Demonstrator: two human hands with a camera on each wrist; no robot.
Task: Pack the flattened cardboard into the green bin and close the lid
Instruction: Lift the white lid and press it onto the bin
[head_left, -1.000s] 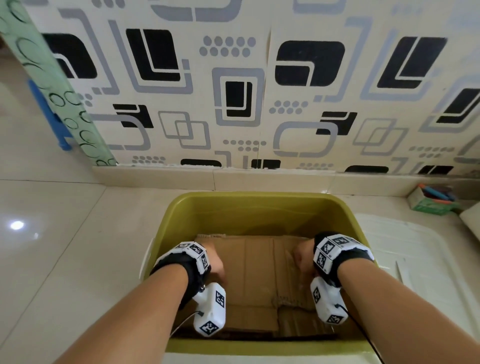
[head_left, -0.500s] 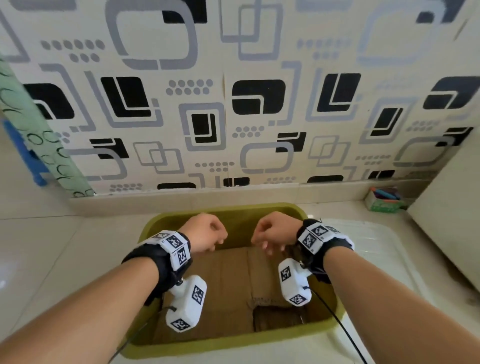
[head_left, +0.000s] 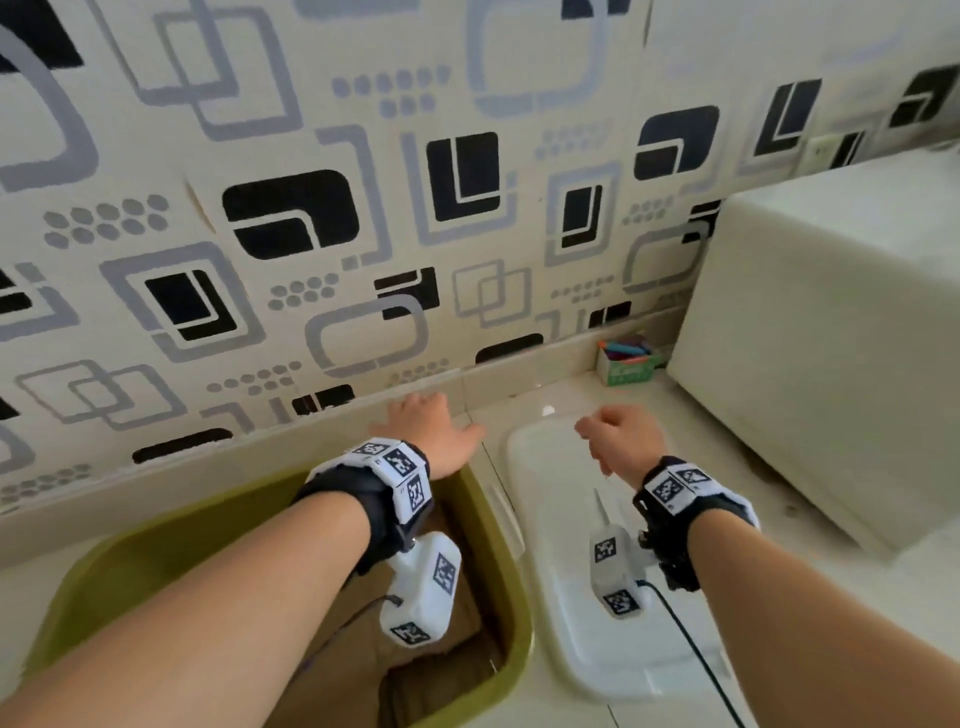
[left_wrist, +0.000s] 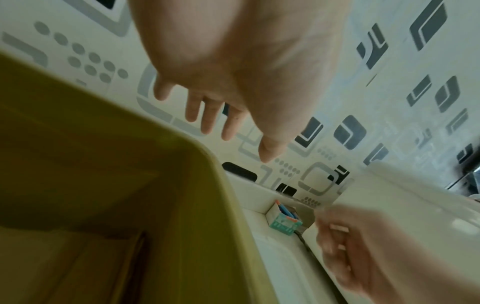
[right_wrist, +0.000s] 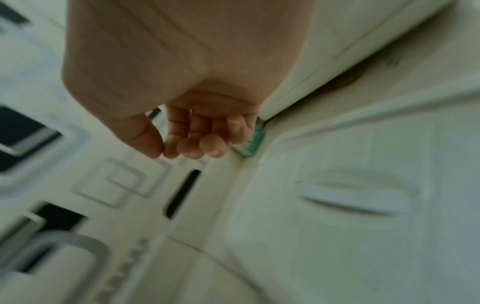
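Glossy floor tiles (head_left: 78, 587) carry an olive plastic bin (head_left: 511, 587) lined with corrugated cardboard (head_left: 467, 613); beside it a white moulded lid (head_left: 561, 519) lies flat. Left hand (head_left: 431, 431) grip is spread, right hand (head_left: 623, 436) grip loosely curled, nothing held.

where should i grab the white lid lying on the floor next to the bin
Probably by its two long edges, one hand each. The white lid lies flat on the floor right of the green bin, so come down from above and hook fingers under the rim. The left hand suits the bin-side edge, the right hand the far edge. Both hang empty above its far end.
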